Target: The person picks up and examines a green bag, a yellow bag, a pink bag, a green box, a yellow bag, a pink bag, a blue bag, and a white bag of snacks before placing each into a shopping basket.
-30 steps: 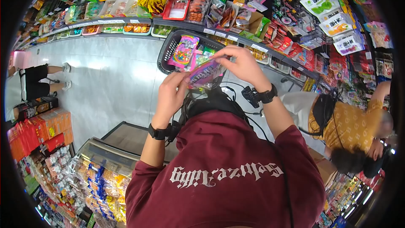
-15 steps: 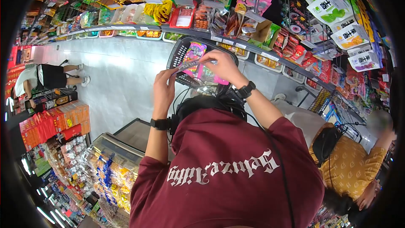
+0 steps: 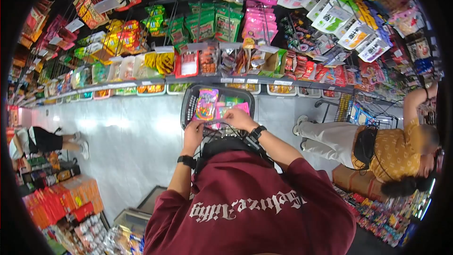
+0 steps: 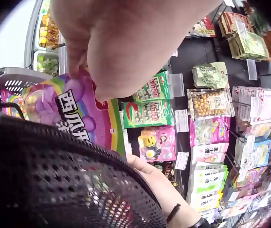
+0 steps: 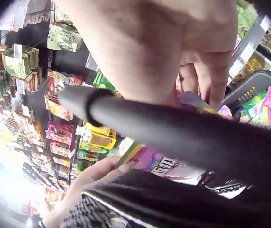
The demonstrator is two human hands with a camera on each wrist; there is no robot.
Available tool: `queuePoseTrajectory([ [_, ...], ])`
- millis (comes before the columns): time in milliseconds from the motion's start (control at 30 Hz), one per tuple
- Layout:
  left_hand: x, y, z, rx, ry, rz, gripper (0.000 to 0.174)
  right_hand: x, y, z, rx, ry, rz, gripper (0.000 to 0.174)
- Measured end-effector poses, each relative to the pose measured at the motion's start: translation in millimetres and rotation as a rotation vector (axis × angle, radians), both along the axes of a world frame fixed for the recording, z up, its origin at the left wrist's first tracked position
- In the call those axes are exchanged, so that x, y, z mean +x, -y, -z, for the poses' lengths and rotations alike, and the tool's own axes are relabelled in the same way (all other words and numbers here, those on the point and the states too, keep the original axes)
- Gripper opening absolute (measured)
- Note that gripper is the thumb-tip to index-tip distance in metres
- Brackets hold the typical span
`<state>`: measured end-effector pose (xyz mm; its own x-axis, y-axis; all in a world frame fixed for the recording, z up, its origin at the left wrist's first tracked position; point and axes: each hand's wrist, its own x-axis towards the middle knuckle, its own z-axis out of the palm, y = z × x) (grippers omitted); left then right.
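A purple candy bag with a rainbow edge (image 4: 71,107) is held between both hands. In the left wrist view the left hand (image 4: 126,45) pinches its upper edge, and the right hand (image 4: 166,190) grips the far edge. From the head, the left hand (image 3: 193,137) and right hand (image 3: 239,119) are at the near side of a black basket (image 3: 188,106). Inside the basket lie a pink and purple candy pouch (image 3: 206,104) and pink and green packets. The right wrist view shows the bag (image 5: 154,159) partly hidden by a dark strap.
Shelves of snack packets (image 3: 207,61) run behind the basket. A person in a patterned yellow shirt (image 3: 396,153) stands at the right near a shopping cart (image 3: 377,113); another person (image 3: 45,139) is at the far left. Red and orange boxes (image 3: 71,196) are stacked at lower left.
The head view has shifted, showing more of the upper shelves, with basket and hands lower in frame. Both hands keep holding the bag, now nearer the basket's near rim.
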<state>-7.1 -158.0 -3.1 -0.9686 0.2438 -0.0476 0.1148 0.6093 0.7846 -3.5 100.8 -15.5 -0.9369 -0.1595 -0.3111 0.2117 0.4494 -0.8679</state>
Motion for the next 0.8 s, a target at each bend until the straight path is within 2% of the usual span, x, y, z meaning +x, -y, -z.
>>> queuePoseTrajectory([
  [100,-4,21,4,0.044,0.023,0.039,0.017,13,22,7,-0.008,-0.011,0.065,0.014],
  [167,-7,33,7,0.062,0.041,0.067,0.018,19,33,1,0.089,0.097,0.081,0.016],
  [233,-11,43,17,0.065,-0.022,0.074,0.019,23,41,-27,0.173,0.136,0.076,0.019],
  [300,-12,54,19,0.069,-0.057,0.075,0.020,35,46,-40,0.146,0.110,0.131,0.022],
  [367,-11,63,15,0.119,0.117,0.023,0.020,47,39,-37,0.052,0.111,0.123,0.024],
  [433,-6,69,17,0.176,0.046,0.023,0.019,53,27,-39,-0.050,0.129,0.121,0.023],
  [500,2,75,8,0.087,0.196,0.036,0.018,59,16,-51,-0.048,0.109,0.129,0.022],
  [800,74,69,20,0.083,0.313,0.104,0.017,93,-16,-81,-0.209,-0.010,0.203,0.022],
])
